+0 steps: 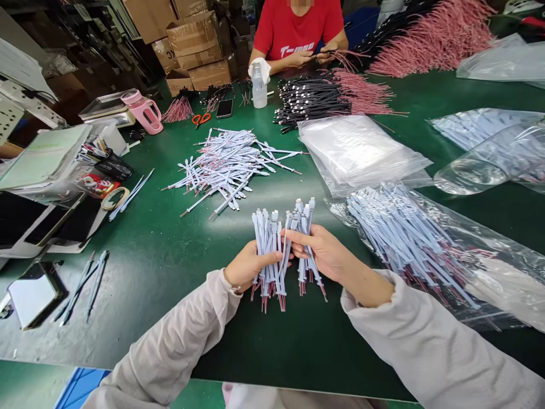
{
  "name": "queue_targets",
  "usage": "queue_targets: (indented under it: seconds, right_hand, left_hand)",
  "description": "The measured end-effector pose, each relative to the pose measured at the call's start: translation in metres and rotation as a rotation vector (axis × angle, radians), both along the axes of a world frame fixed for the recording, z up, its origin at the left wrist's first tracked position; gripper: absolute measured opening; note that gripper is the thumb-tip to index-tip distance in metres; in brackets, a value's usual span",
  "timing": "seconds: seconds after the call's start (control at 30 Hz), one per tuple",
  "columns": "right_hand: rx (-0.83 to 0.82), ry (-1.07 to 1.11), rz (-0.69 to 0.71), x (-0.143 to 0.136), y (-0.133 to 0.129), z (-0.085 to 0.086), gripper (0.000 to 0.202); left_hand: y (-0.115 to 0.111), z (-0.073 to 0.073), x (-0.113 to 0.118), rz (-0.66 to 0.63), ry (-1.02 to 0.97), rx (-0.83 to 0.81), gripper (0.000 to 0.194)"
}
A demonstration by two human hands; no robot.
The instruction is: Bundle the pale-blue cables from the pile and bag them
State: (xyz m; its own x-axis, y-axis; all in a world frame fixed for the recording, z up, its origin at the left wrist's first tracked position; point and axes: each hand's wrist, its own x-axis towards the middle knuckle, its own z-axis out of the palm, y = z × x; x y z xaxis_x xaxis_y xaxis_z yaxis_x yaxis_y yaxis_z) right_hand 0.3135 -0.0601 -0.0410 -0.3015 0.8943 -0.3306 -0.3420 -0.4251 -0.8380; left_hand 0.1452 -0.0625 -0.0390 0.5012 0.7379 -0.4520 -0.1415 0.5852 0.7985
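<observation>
My left hand (247, 264) is closed round a bundle of short light-blue cables (267, 250), thumb across the front. The cables stand roughly upright, with plugs at the top and thin red and white wire ends below. My right hand (326, 250) grips a smaller bunch of the same cables (303, 227), its fingertips reaching the edge of the left bundle. Beyond my hands lies a loose pile of light-blue cables (227, 165). To the right, more light-blue cables (400, 233) rest on a clear plastic bag (506, 272).
A stack of clear bags (361, 149) lies ahead. Across the green table (170, 272), a person in a red shirt (298, 34) handles dark cables beside black-and-pink cable heaps (315, 96). A bottle (259, 85), orange scissors (201, 119), a phone (225, 108) and pink mug (142, 112) stand or lie farther back.
</observation>
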Motion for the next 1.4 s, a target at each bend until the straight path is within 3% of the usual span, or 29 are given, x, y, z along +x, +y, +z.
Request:
queue_targets:
  seconds: [0.2,0.33,0.57,0.8,1.4]
  right_hand:
    - [0.027,-0.114,-0.144,-0.0004,0.0012,0.0007,0.033]
    - [-0.007,-0.029,-0.067,-0.0008,0.0007,0.0004,0.03]
    - [-0.069,0.071,0.031,-0.0041,-0.002,0.0018,0.024]
    - [-0.079,0.064,0.112,-0.0034,-0.0063,0.0069,0.018]
    - [-0.127,0.099,0.103,-0.0071,-0.0086,0.0065,0.024]
  left_hand:
    - [-0.0009,-0.0017,0.0023,0.075,0.111,0.05,0.036]
    - [-0.0008,-0.0009,0.0015,0.086,0.1,0.026,0.039]
    - [0.0,0.0035,0.0004,-0.035,-0.052,0.026,0.029]
    - [-0.0009,0.0009,0.0011,0.053,-0.045,0.029,0.03]
    - [-0.0016,-0.0006,0.0026,0.088,0.004,0.023,0.039]
